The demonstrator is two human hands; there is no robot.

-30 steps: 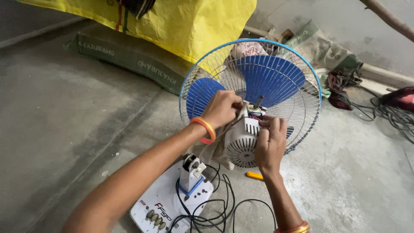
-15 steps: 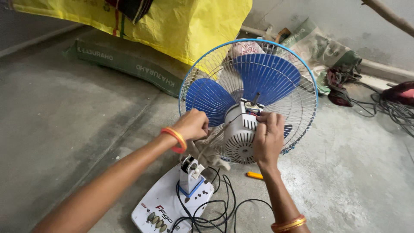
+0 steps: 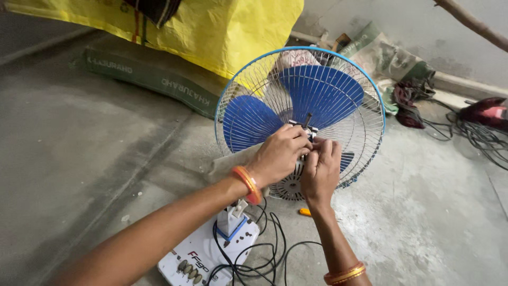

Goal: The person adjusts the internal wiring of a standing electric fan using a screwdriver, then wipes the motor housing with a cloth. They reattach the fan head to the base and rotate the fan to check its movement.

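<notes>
On the grey concrete floor (image 3: 79, 159), the blue-bladed table fan with a wire cage (image 3: 300, 114) stands ahead; the left hand (image 3: 278, 154) and right hand (image 3: 321, 170) both pinch its white motor housing (image 3: 290, 185), behind the blades.

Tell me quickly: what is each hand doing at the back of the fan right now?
Left hand: closed, fingers gripping the white plastic motor housing of the blue-bladed wire-caged fan.
Right hand: fingers curled on the same housing; what it pinches cannot be told.
</notes>
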